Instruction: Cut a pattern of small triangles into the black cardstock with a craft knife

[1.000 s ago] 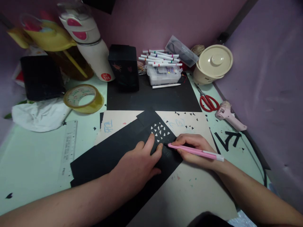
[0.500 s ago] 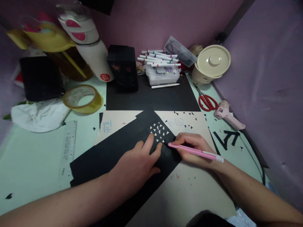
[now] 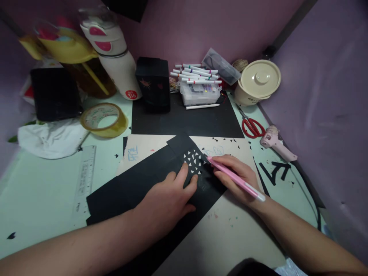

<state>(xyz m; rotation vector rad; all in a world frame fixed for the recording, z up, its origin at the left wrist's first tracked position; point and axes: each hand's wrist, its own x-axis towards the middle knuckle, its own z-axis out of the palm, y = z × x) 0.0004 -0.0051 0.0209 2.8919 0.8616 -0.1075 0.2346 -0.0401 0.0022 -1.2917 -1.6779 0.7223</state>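
A long sheet of black paper [image 3: 129,188] lies slantwise on a beige cutting board [image 3: 230,237]. Near its far end it carries a patch of small white triangular holes [image 3: 193,162]. My left hand [image 3: 166,199] lies flat on the paper, fingers stretched out and pressing just below the holes. My right hand [image 3: 237,178] is closed round a pink craft knife [image 3: 234,178], whose tip touches the paper at the right edge of the holes.
At the back stand a tape roll [image 3: 103,119], a black box [image 3: 153,84], a tray of markers [image 3: 198,82] and a cream lidded pot [image 3: 257,82]. Red scissors [image 3: 253,126] and a pink glue gun [image 3: 276,143] lie right; a ruler [image 3: 84,176] lies left.
My right hand has turned the pink knife from nearly level to steeply slanted, and its tip has moved up to the right side of the holes. My left hand stays put.
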